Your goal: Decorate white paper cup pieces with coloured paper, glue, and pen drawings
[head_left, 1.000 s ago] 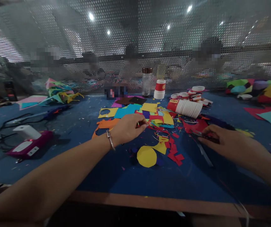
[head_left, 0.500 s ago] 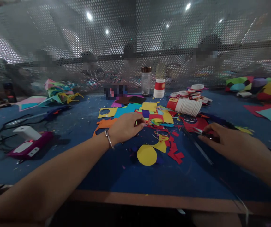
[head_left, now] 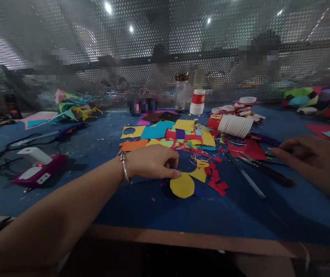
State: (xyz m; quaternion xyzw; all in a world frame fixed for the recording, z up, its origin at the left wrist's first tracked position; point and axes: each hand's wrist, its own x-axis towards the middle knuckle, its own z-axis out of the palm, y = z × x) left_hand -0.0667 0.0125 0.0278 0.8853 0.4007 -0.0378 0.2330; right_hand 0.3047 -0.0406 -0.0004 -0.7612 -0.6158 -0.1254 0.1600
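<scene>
My left hand (head_left: 153,161), with a silver bracelet at the wrist, reaches over the middle of the table. Its thumb tip meets the upper left edge of a yellow paper circle (head_left: 182,186), while the bent fingers stay apart from the thumb. Far right, my right hand (head_left: 312,161) hovers with loosely bent fingers beside a dark blue tool with an orange tip (head_left: 264,139), part of which the fingers hide. Scissors with dark handles (head_left: 277,176) lie left of that hand. A clear stick (head_left: 248,177) rests alongside them.
Coloured paper pieces (head_left: 156,130) and red scraps (head_left: 215,175) cover the centre. Stacked paper cups (head_left: 234,125) lie on their side near a glass bottle (head_left: 181,92). A purple power strip (head_left: 42,173) and black cable sit left. Perforated panels stand behind the table.
My right hand has let go of the scissors, which now lie on the table, and has moved right. My left hand has come down from the paper scraps to the yellow circle.
</scene>
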